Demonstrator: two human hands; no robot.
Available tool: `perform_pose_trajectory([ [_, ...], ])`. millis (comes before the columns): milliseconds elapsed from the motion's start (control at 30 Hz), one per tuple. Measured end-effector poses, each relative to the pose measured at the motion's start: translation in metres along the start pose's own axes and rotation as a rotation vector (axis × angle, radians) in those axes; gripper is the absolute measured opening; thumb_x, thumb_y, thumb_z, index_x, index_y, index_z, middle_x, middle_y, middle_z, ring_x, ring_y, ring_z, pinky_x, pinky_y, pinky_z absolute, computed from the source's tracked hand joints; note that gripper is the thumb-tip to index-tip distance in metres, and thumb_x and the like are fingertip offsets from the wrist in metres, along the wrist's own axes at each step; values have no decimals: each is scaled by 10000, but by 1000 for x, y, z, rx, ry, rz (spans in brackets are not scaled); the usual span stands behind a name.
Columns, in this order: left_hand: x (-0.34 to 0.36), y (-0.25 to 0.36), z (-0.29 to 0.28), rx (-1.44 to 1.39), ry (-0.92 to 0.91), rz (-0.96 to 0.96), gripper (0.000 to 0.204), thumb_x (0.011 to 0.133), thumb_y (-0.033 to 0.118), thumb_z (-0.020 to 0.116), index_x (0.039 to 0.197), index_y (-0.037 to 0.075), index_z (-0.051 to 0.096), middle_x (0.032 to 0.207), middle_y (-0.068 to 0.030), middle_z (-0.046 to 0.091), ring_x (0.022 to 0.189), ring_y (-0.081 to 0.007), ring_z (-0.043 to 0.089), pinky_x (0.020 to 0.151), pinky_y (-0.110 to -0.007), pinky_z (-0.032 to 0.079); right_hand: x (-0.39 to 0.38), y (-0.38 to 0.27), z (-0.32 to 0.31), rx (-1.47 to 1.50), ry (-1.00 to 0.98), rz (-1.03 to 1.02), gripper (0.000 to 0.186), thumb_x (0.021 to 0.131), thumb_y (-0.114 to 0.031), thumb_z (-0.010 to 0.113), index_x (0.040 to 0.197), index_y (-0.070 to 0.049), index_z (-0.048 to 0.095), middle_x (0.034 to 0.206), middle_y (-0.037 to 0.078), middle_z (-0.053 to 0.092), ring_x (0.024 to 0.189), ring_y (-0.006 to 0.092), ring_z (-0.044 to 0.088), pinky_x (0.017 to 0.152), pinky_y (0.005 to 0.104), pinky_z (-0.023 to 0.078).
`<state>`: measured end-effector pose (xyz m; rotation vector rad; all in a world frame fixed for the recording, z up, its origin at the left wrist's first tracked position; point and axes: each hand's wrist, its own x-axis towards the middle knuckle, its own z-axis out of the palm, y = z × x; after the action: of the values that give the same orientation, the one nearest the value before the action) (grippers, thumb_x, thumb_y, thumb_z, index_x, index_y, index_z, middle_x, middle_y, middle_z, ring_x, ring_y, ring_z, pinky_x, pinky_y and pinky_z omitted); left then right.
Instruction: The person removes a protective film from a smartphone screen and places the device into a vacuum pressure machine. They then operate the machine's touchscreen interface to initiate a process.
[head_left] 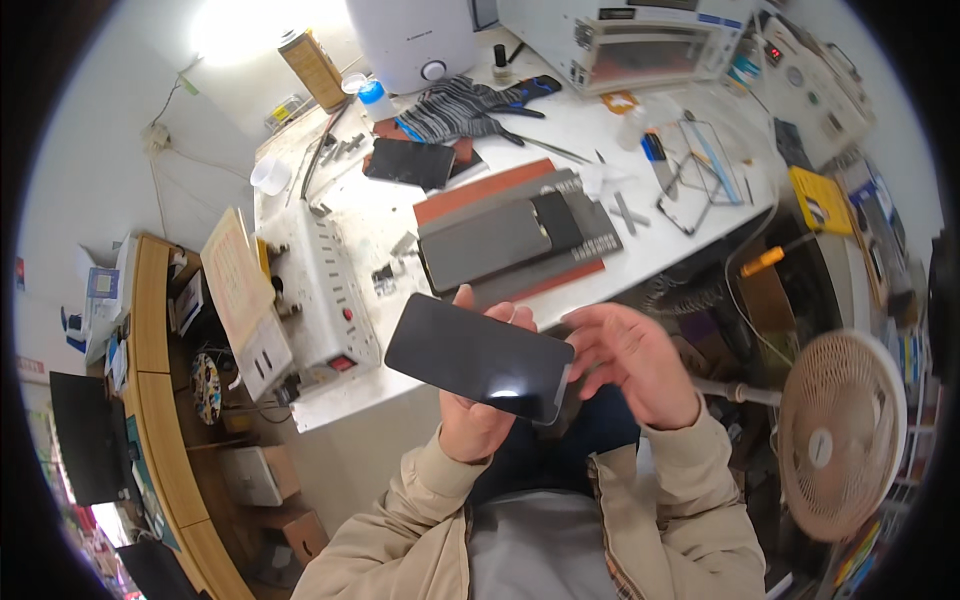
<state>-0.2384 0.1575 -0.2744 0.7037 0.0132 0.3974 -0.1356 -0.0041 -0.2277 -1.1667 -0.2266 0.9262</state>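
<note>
Head view. The left hand (478, 428) supports a black-faced phone (470, 350) from beneath, thumb at its lower long edge and fingertips at the upper; the hold is closed around it. The right hand (645, 365) is loosely spread at the phone's right end; whether its fingertips touch cannot be told. The phone lies tilted above the person's lap, near the front edge of the white table (380, 225). To its left, floor (365, 465) shows between the table edge and the wooden shelving (152, 345); to the right, the fan (835, 440) bounds the space beside the right forearm. Behind the phone, a dark grey mat (592, 222) bearing a flat dark slab (480, 252) reaches close to the front edge.

Containers: a white cup (270, 177) stands at the table's left edge, contents hidden; a gold can (313, 72), a blue-and-white bottle (375, 100) and a black-capped bottle (501, 66) stand toward the back. A windowed cabinet (540, 35) shows a reddish interior. The shelving holds cardboard boxes (302, 535).
</note>
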Motion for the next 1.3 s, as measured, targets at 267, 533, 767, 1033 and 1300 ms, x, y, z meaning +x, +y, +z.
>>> perform_pose_trajectory([
  [267,-80,0,-11,272,-76,98,1232,706,359,903,1577,104,70,1450,-151,427,1369,-300,423,1138,-452,360,-74,55,61,140,16,30,334,946,-169,667,1214,-1,562,1023,56,677,828,112,667,618,209,538],
  [533,-93,-3,-31,592,-185,324,1275,710,361,891,1562,66,-12,1452,-169,418,1288,-273,488,1079,-437,420,-79,70,70,-7,147,-125,379,927,-81,640,1276,31,542,967,56,702,769,88,649,590,207,508],
  [767,-72,-9,-32,664,-116,307,1257,741,308,882,1554,66,-47,1447,-149,417,1282,-278,503,1053,-433,449,-47,70,37,127,228,-119,367,956,-36,547,1315,40,533,923,82,698,740,104,644,624,219,518],
  [1033,-40,-11,-35,917,-20,377,1349,677,500,870,1548,46,-55,1368,-130,485,1298,-269,494,1090,-439,415,-8,88,-58,-545,52,258,420,955,-60,575,1364,6,508,1030,105,695,818,120,663,668,239,537],
  [1300,-39,-13,-37,897,-10,342,1390,629,343,938,1556,105,-70,1454,-138,431,1342,-285,458,1094,-455,418,3,41,-7,253,-234,152,416,944,-81,646,1327,3,505,1168,63,617,985,115,620,783,283,569],
])
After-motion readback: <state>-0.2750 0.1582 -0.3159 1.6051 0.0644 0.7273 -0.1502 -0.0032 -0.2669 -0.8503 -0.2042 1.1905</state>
